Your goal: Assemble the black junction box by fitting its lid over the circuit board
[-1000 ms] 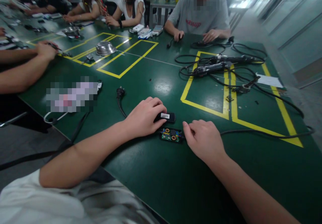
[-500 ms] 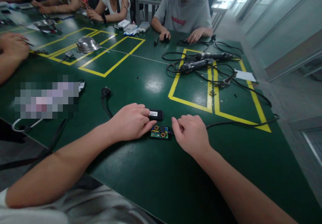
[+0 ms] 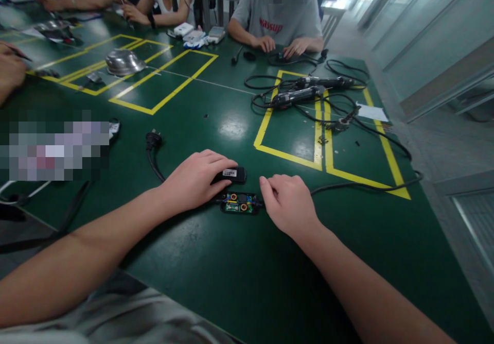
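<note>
On the green table, a small circuit board (image 3: pixel 240 203) with copper coils lies in an open black case, with a cable at each end. Just behind it is a black cover (image 3: pixel 238 174) with a white label. My left hand (image 3: pixel 198 180) reaches over the left end of the cover, fingers and thumb around it. My right hand (image 3: pixel 288 200) is at the right end of the case, by the cable; its fingers are curled, and what they hold is hidden.
Black electric screwdrivers (image 3: pixel 297 97) with looped cables lie at the back right. A plug (image 3: pixel 153 139) is left of my left hand. Farther off are a metal bowl (image 3: pixel 124 62) and a person (image 3: pixel 283 17) across the table (image 3: pixel 200 261).
My left thumb has moved off the board's left end, and the left hand now sits around the cover. More of the case shows. The camera view has shifted slightly.
</note>
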A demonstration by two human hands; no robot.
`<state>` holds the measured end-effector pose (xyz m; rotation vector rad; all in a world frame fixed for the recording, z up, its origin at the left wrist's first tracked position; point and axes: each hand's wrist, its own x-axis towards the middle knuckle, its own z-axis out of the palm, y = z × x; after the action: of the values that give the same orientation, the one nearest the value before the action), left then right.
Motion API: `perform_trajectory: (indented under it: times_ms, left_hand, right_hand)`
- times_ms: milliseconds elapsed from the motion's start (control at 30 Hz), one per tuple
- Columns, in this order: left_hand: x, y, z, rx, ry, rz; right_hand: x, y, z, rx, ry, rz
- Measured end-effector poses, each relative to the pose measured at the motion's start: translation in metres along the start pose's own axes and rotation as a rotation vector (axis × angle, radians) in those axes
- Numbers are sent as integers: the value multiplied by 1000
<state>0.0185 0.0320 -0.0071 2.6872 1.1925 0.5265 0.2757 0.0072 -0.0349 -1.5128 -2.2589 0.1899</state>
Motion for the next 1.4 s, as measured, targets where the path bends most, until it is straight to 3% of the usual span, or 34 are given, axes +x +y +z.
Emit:
perform_trajectory:
  times_ms: [200, 267, 333, 400, 467, 667, 767, 867, 933, 1033, 1200, 1400]
  left_hand:
    - [-8, 9, -6, -201, 143, 156]
    - [-10, 15, -9, -225, 104, 220]
    - [-10, 20, -10, -189, -14, 250]
    - [-9, 23, -10, -138, -124, 252]
    - [-7, 24, -9, -121, -163, 239]
    - [-7, 23, -10, -226, -161, 171]
    - [-6, 19, -9, -315, -91, 80]
    - [-3, 12, -5, -227, -8, -30]
    - [-1, 8, -3, -155, -18, -78]
    - [0, 5, -2, -131, -51, -88]
    - [-1, 9, -10, 29, 50, -62]
    - [-4, 14, -14, 217, -150, 114]
  right_hand:
    - [2, 2, -1, 91, 4, 53]
    - [2, 1, -2, 99, 2, 66]
    - [2, 0, -2, 91, -11, 71]
    - [2, -1, -2, 70, -29, 67]
    - [3, -2, -2, 38, -40, 57]
    - [3, -2, -1, -29, -65, 43]
    - [3, -3, -1, -41, -76, 43]
    - [3, -3, -1, -50, -80, 37]
    - [3, -3, -1, -59, -77, 27]
    - [3, -3, -1, -74, -73, 7]
    - [3, -4, -2, -99, -77, -16]
    - [3, -6, -2, -147, -71, -22]
